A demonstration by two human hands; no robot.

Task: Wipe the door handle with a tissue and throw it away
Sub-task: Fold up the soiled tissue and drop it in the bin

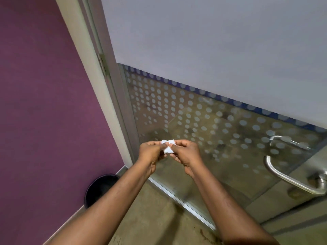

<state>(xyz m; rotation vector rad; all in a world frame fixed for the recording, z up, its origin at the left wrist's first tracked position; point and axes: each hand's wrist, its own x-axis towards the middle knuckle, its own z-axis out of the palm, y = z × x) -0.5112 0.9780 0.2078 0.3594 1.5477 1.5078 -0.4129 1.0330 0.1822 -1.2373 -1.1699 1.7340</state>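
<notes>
White tissue [168, 147] pinched between left hand [151, 152] and right hand [184, 151] (apparently for folding), well apart from door handle [290, 175].

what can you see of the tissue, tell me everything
The tissue is small, white and folded or crumpled into a compact wad that looks like soft paper. It is held up in front of the glass door, pinched between the fingertips of the left hand and right hand, which cover its sides. It touches neither the door handle nor the bin.
</notes>
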